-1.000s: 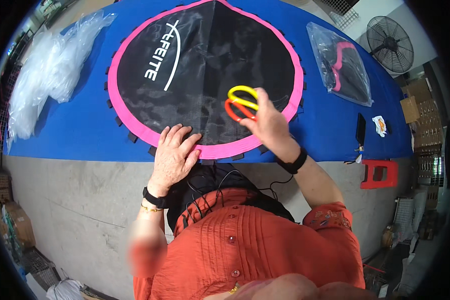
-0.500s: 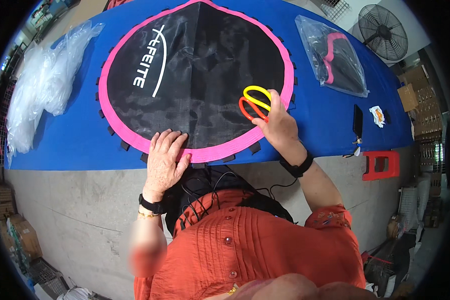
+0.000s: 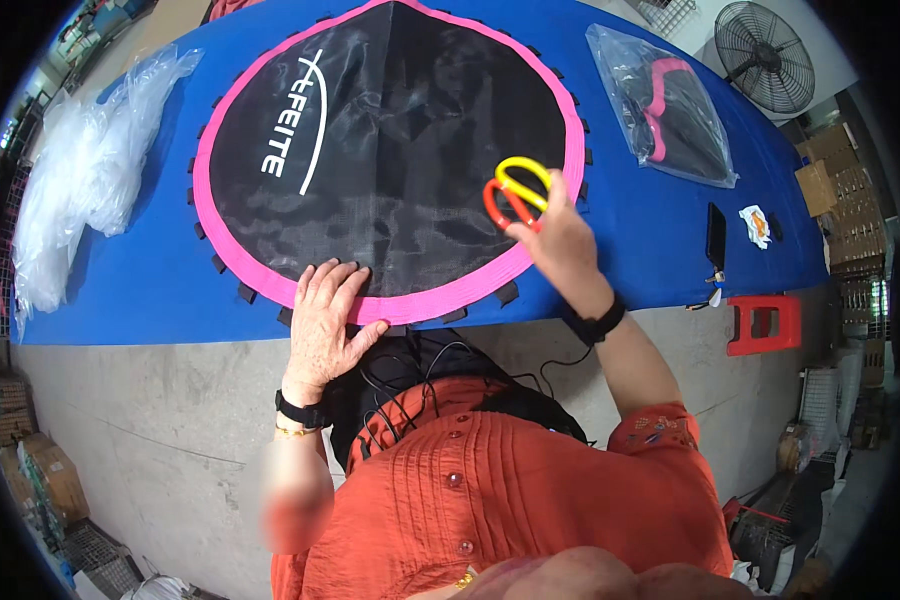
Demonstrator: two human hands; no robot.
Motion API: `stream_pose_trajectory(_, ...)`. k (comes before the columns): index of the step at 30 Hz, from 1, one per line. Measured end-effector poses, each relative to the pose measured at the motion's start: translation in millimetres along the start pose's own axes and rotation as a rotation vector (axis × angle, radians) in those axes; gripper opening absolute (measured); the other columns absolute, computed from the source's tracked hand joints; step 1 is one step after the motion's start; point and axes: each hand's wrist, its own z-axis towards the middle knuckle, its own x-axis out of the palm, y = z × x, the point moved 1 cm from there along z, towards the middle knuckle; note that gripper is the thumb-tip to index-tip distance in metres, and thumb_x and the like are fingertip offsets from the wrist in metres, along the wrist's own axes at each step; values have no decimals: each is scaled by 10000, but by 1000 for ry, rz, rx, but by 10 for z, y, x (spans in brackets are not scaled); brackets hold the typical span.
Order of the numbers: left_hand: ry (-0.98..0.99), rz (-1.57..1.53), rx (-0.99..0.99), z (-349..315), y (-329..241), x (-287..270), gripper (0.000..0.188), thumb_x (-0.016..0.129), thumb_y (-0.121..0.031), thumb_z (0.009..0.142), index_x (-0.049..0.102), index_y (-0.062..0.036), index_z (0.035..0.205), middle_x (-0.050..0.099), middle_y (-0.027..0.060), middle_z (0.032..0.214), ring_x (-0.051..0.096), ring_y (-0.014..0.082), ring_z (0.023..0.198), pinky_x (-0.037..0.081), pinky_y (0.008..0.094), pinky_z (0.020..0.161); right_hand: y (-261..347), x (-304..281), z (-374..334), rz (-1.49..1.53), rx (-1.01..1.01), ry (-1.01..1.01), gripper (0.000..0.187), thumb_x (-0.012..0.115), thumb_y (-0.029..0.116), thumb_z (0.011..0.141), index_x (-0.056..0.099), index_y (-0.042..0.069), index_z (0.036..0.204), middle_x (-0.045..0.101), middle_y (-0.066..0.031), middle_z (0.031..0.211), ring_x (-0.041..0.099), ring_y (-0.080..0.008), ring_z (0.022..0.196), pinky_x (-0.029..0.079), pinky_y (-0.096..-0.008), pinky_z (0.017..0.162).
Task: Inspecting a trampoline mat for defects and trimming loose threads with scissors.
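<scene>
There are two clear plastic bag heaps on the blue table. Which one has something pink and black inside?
The flat clear bag at the far right, near the fan. It holds a pink and black item, while the crumpled plastic pile at the left edge looks empty.

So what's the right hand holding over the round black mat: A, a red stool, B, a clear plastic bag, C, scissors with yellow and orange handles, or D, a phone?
C: the right hand grips scissors with yellow and orange loop handles, at the pink edge of the mat.

Blue table (image 3: 150,290): round black-pink mat (image 3: 390,150), plastic bags (image 3: 80,190), phone (image 3: 716,235).
</scene>
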Motion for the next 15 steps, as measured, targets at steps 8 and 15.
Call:
stream_pose_trajectory(8,20,9,-26,-24,1,15,826,692,-703,923,632,-67,1446,617,156,1454,510,399,1453,312,601,1264,417,140,-357,296,-31,358,1041,927,267,826,256,17,1581,686,-316,1168,737,-476,1023,591,-505,877)
stream_pose_trajectory(15,14,-10,-24,-19,0,44,845,707,-709,906,634,-66,1448,618,163,1458,508,412,1455,315,605,1262,243,210,-349,460,-23,342,995,928,230,828,293,6,1561,669,-183,914,723,-326,829,577,-423,767)
